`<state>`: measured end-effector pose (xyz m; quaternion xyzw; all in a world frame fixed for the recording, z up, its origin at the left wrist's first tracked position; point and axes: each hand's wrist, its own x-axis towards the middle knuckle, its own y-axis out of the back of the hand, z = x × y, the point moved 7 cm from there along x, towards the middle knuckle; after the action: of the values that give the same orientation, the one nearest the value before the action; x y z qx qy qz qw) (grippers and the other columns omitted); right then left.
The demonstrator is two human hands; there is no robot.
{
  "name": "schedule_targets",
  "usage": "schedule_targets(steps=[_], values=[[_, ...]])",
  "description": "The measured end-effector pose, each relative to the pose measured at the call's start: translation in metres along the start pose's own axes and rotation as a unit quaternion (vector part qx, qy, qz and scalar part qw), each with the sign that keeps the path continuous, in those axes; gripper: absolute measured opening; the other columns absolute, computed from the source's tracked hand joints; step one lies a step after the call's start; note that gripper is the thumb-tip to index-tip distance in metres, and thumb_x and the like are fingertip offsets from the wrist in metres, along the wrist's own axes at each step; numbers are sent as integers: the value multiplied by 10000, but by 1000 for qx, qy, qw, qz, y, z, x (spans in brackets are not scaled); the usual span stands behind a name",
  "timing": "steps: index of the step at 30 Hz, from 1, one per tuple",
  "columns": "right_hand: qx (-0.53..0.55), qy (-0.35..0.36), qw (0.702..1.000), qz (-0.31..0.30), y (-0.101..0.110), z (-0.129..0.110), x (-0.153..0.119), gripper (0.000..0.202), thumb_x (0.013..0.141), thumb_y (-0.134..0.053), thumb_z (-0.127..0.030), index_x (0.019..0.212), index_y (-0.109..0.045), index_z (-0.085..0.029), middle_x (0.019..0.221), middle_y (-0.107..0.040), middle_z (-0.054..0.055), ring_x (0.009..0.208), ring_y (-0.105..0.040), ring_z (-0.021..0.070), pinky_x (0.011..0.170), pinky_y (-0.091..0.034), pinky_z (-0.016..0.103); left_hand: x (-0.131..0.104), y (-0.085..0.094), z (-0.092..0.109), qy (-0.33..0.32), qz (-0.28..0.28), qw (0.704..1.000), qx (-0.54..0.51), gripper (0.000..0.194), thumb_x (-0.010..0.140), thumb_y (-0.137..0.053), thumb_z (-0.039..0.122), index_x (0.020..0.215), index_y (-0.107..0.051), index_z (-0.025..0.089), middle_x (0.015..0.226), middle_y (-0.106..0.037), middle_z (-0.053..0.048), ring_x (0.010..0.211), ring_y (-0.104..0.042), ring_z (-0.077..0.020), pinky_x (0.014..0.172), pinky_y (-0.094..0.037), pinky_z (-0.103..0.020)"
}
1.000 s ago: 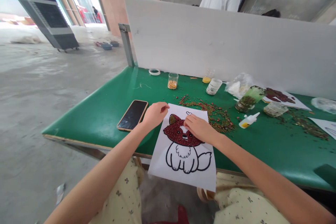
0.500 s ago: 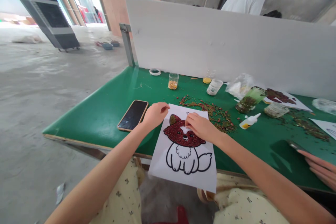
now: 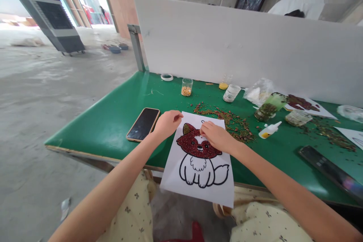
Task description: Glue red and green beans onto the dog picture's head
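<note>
A white sheet (image 3: 171, 174) with a black-outlined fox drawing lies at the table's front edge, its lower part overhanging. Dark red grains fill most of the fox's head (image 3: 185, 144), and one ear is greenish. My left hand (image 3: 168, 122) is closed at the sheet's upper left corner; whatever its fingertips hold is too small to see. Over the right side of the fox's head, my right hand (image 3: 215, 134) has its fingers pressed together, with their tips hidden. Mixed red and green grains (image 3: 235, 123) are scattered just behind the sheet.
On the green table (image 3: 107, 121) are a phone (image 3: 143, 124) at left, a jar of yellow grains (image 3: 186, 87), a glue bottle (image 3: 269, 130), a tipped green cup (image 3: 270, 106) and a dark phone (image 3: 330, 170) at right. A white panel (image 3: 241, 45) stands behind.
Another person's hand has left the right edge, and the dark phone there now lies flat on the table. The person behind the panel has moved right. My hands have barely moved.
</note>
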<state>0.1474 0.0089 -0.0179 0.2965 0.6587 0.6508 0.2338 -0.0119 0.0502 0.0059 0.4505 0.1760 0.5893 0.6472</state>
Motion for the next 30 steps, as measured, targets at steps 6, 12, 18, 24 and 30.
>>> schedule_targets(steps=[6,12,18,24,30], values=[[-6,3,1000,-12,-2,-3,2,133,810,-472,-39,807,-507,-167,898,-519,68,889,-465,194,755,-407,303,0,-1,0,4,-7,1000,0,240,781,-458,229,847,-683,176,792,-686,-39,692,-584,-160,648,-432,-257],[-33,12,999,-21,-3,-6,4,163,785,-466,-10,819,-523,-159,898,-519,73,879,-458,197,746,-398,305,-1,-1,1,7,-15,1000,4,242,783,-457,222,846,-686,174,789,-687,-39,697,-590,-163,652,-434,-256],[-46,4,999,16,5,0,4,93,836,-463,-85,829,-523,-156,896,-522,76,868,-456,203,755,-388,317,-1,-1,0,6,-12,1000,4,247,783,-453,221,849,-685,175,819,-692,-41,726,-597,-169,670,-437,-260],[14,24,1000,-4,7,-1,2,109,833,-469,-72,824,-532,-161,888,-534,68,871,-462,188,735,-389,297,-1,-1,1,3,-15,1000,0,256,789,-445,228,858,-685,175,860,-699,-45,741,-599,-173,684,-443,-265],[-8,33,999,-20,1,-5,1,103,814,-488,-69,823,-548,-152,900,-539,84,862,-465,196,718,-388,306,-1,0,2,6,-21,1000,1,253,791,-450,239,853,-687,176,816,-695,-47,717,-595,-172,680,-445,-268]])
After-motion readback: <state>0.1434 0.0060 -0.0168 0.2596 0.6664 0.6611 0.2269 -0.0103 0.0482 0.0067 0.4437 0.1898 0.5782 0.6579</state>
